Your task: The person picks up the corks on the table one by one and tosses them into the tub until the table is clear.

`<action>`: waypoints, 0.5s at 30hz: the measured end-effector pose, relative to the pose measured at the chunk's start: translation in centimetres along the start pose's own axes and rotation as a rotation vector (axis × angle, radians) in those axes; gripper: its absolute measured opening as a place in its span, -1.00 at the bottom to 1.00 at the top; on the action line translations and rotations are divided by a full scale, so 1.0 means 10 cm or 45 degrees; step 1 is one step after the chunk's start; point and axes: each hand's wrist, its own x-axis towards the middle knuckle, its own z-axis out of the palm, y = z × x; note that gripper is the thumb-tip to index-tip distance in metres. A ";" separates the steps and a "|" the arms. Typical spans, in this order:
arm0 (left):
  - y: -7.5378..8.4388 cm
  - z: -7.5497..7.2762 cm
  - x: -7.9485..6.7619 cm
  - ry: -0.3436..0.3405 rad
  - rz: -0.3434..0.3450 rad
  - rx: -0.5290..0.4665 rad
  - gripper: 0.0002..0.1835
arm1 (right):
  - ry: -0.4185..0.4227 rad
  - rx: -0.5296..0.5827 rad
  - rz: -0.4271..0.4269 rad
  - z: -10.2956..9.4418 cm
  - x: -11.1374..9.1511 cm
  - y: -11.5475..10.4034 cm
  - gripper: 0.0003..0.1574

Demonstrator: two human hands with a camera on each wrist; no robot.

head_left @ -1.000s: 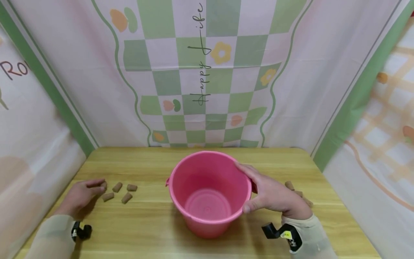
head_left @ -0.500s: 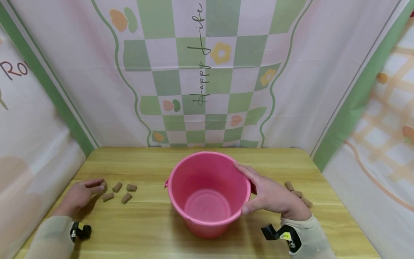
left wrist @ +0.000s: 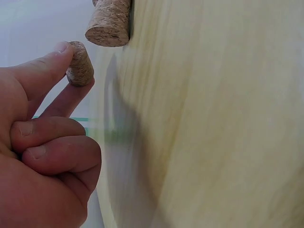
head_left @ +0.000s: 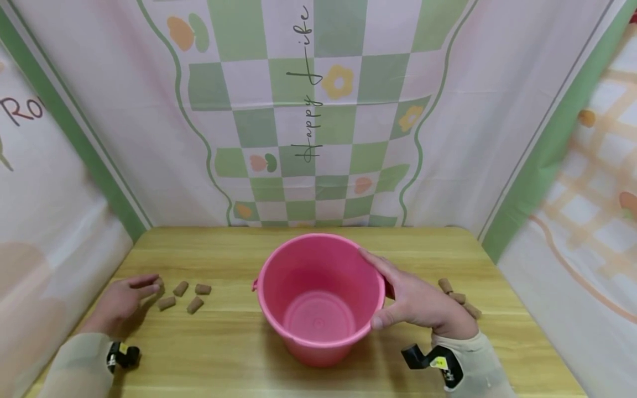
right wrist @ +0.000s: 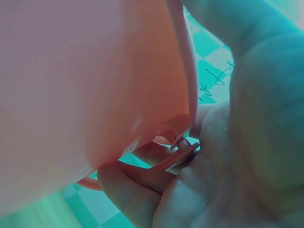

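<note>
Left hand point(head_left: 119, 301) holds cork point(left wrist: 81, 67) pinched between thumb and finger, at left part of table point(head_left: 214, 354). Four corks point(head_left: 194, 304) lie near it. Bucket point(head_left: 320, 352) stands in middle; right hand point(head_left: 418, 298) clamped on its right rim, handle point(right wrist: 173, 158) against fingers. Three more corks point(head_left: 445, 286) near right wrist.

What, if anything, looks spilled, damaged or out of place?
Nothing stands out. The pink bucket shows no crack or spill, and the left hand pinches a cork. The corks left of the bucket lie at differing angles and those on its right are bunched, but none looks broken. Whether the bucket tilts slightly, I cannot tell.
</note>
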 end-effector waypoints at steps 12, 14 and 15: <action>0.02 0.00 0.00 -0.009 -0.024 -0.025 -0.20 | -0.014 0.038 -0.012 0.00 0.01 0.00 0.53; 0.03 -0.01 0.00 -0.021 -0.031 -0.027 -0.19 | -0.015 0.034 -0.019 0.00 0.01 0.01 0.53; 0.04 -0.01 0.00 -0.025 -0.035 -0.030 -0.18 | -0.016 0.037 -0.018 0.00 0.01 0.01 0.53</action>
